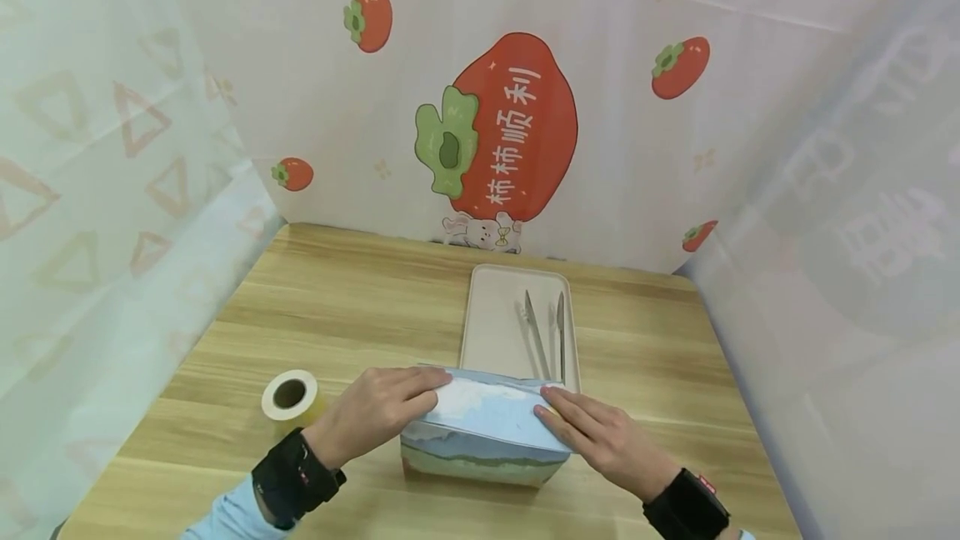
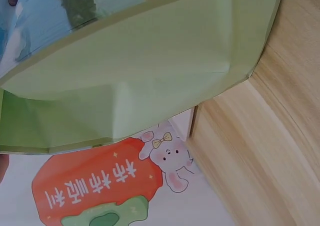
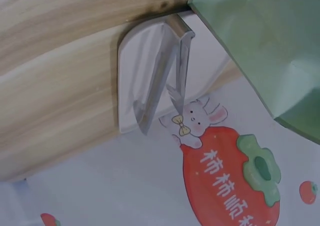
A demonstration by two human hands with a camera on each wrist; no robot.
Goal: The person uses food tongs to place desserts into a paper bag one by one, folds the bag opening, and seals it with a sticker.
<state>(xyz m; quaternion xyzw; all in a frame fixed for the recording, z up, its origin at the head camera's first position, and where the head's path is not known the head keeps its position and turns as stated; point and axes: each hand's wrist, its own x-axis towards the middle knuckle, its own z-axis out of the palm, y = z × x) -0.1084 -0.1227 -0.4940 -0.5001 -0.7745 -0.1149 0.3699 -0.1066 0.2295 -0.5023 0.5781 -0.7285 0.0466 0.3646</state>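
Note:
A paper bag [image 1: 491, 408] with a painted blue-sky landscape stands near the front of the table, its upper panel slanting. My left hand [image 1: 382, 407] grips the bag's upper left end, fingertips lying over the cloud print. At the upper right end my right hand [image 1: 607, 436] pinches the rim, its thumb and fingers close together. In the left wrist view, the bag's pale green inside [image 2: 150, 75] gapes between its edges, with only slivers of fingers at the left border. The green lining [image 3: 260, 50] fills the upper right of the right wrist view, where the hand is hidden.
Behind the bag lies a pale tray [image 1: 487, 307] with metal tongs [image 1: 537, 332] on it. A roll of tape [image 1: 271, 407] sits left of my left hand. A printed curtain [image 1: 615, 157] hangs along the table's back edge, and others enclose both sides.

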